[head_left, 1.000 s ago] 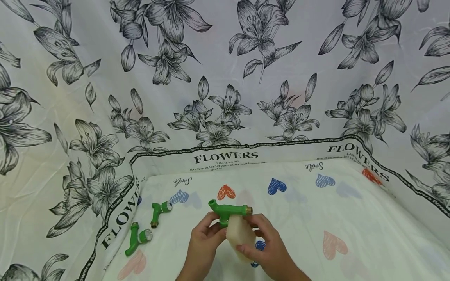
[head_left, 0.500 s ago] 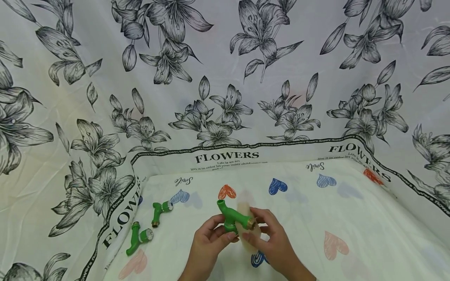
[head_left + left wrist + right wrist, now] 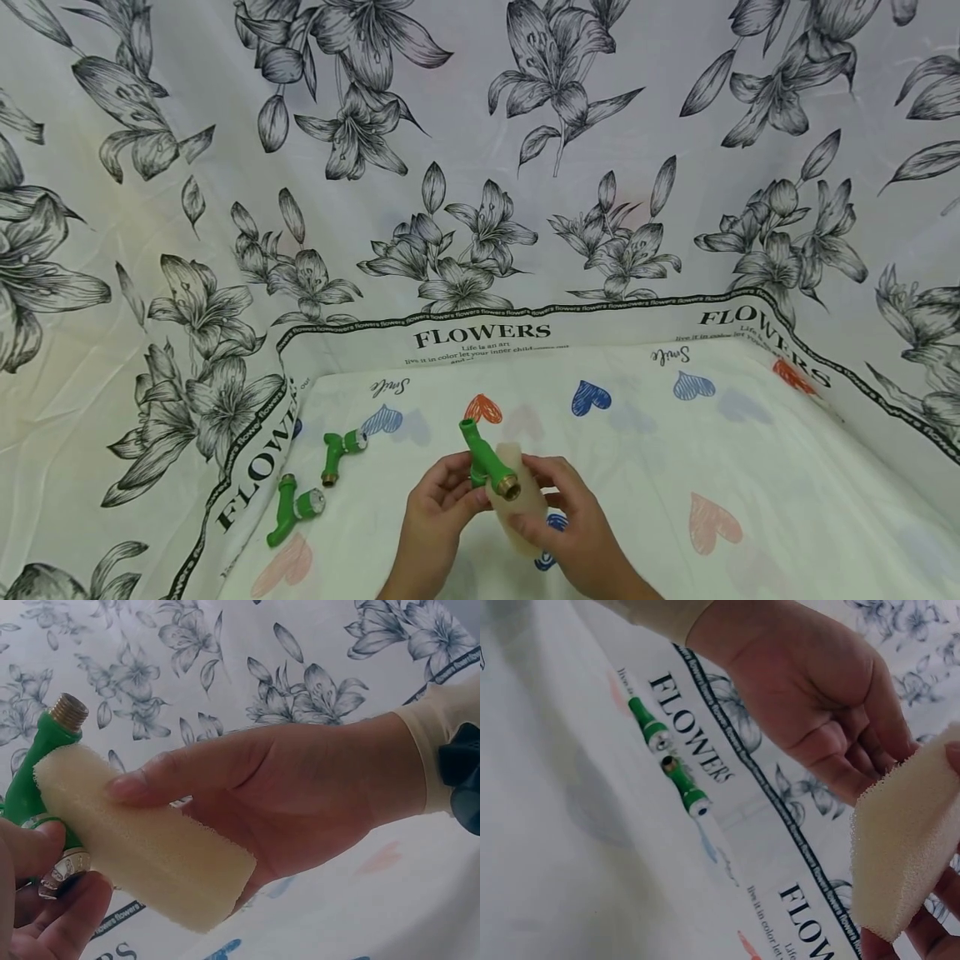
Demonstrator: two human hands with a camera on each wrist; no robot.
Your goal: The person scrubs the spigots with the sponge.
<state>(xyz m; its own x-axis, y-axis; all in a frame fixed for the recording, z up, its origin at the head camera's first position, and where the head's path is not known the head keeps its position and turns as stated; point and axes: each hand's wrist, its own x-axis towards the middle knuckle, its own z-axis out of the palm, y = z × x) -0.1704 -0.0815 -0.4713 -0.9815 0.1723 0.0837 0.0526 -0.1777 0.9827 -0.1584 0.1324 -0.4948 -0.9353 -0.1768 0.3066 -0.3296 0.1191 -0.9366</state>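
Observation:
My left hand [image 3: 433,521] holds a green tap [image 3: 486,460] with a brass threaded end, which faces back towards me and down in the head view. In the left wrist view, left fingers [image 3: 46,841] pinch the tap around its silvery knob [image 3: 66,871]. A cream, porous sponge [image 3: 531,504] is gripped by my right hand [image 3: 585,525], thumb on one broad face. The sponge lies against the tap's body, overlapping it in the left wrist view. From the right wrist, the sponge [image 3: 907,832] hides the tap.
Two more green taps lie on the cloth to the left, one farther back [image 3: 342,455] and one nearer [image 3: 291,510]. White cloth [image 3: 637,483] printed with hearts covers the surface. Flower-patterned curtain [image 3: 480,242] rises behind and at both sides.
The tap has turned in my left hand: its threaded end has swung from pointing right to pointing towards me. The sponge has shifted slightly along it; the two other taps stay put.

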